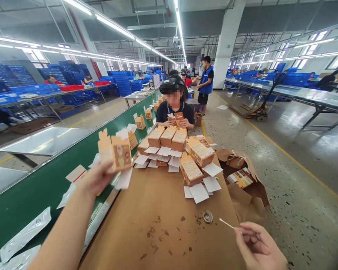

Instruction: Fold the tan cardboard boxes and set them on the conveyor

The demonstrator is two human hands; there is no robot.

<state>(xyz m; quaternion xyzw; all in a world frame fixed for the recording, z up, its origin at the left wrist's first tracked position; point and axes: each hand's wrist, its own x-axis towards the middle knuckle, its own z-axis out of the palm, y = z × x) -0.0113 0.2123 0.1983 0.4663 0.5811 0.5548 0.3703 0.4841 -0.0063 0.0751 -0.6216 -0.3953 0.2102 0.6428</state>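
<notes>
My left hand (101,176) is closed on an opened cardboard box (122,153), brown with printed pictures and its flaps up, held above the edge of the green conveyor belt. Between the thumb and fingers of my right hand (257,240) is a cotton swab (227,223), its white tip pointing left. A small round metal dish (207,216) lies on the brown table just left of the swab tip. Dark wet spots (157,232) mark the table around and left of the dish.
Stacked brown boxes (166,137) with white flaps stand across the table. More boxes (193,170) lean at the right. Pouches (25,234) and boxes lie on the green belt (73,157). Opposite sits a co-worker (173,101) holding a box. A paper sack (242,176) holds flat cartons.
</notes>
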